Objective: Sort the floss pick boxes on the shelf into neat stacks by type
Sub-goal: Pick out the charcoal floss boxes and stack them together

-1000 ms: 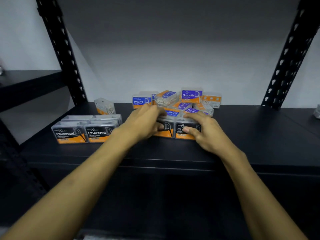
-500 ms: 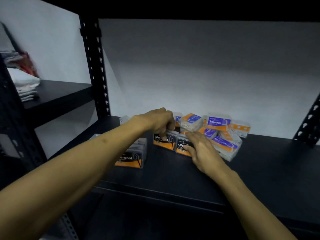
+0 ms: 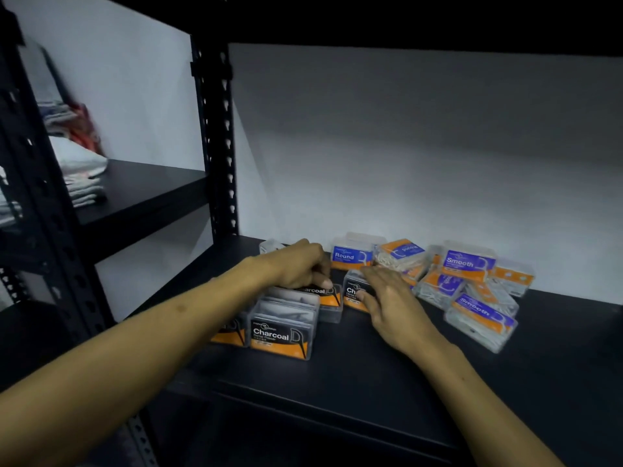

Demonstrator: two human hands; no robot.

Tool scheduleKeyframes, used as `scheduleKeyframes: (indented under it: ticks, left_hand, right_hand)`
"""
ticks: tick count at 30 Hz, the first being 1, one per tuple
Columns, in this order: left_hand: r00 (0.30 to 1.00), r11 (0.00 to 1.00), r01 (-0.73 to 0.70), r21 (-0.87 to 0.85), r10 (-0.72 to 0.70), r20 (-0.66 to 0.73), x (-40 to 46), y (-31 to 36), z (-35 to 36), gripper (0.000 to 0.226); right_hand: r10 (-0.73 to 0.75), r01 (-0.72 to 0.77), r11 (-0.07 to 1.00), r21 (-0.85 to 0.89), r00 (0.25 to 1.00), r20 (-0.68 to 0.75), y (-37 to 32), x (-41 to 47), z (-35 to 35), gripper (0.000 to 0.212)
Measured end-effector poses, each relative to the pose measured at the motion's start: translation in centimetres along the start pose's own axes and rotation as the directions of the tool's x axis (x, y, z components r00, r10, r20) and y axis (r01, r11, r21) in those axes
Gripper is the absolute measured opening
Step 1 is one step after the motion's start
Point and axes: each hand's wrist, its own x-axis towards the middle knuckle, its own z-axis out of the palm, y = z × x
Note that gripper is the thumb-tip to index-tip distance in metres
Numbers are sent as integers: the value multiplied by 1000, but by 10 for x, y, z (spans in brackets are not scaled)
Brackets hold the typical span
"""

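Note:
On the black shelf my left hand grips a Charcoal floss pick box from above, just behind a group of Charcoal boxes at the front left. My right hand lies over a second Charcoal box, thumb on its front label and fingers across its top. Behind and to the right lies a jumbled pile: a blue Round box, a tilted Round box, a purple Smooth box and another Smooth box.
A small clear box sits at the back left by the perforated black upright. Folded cloths lie on the neighbouring shelf to the left. The upper shelf's dark underside runs across the top of the view.
The view has swung left and closer. My left hand has carried its Charcoal box left to just behind the Charcoal group. My right hand has stayed on the second Charcoal box.

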Motion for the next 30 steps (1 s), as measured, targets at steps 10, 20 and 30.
scheduleKeyframes:
  ticks: [10, 20, 30]
  left_hand:
    - [987, 1000, -11, -19, 14, 161, 13, 7, -10, 31]
    - [997, 992, -81, -101, 80, -16, -8, 0, -14, 46]
    - [1000, 929, -26, -369, 21, -19, -34, -37, -26, 26]
  right_hand:
    - [-3, 4, 1000, 13, 999, -33, 4, -2, 3, 53]
    - [-52, 51, 995, 91, 999, 9, -6, 1, 3, 43]
    - [37, -76, 926, 370, 993, 112, -37, 11, 2, 51]
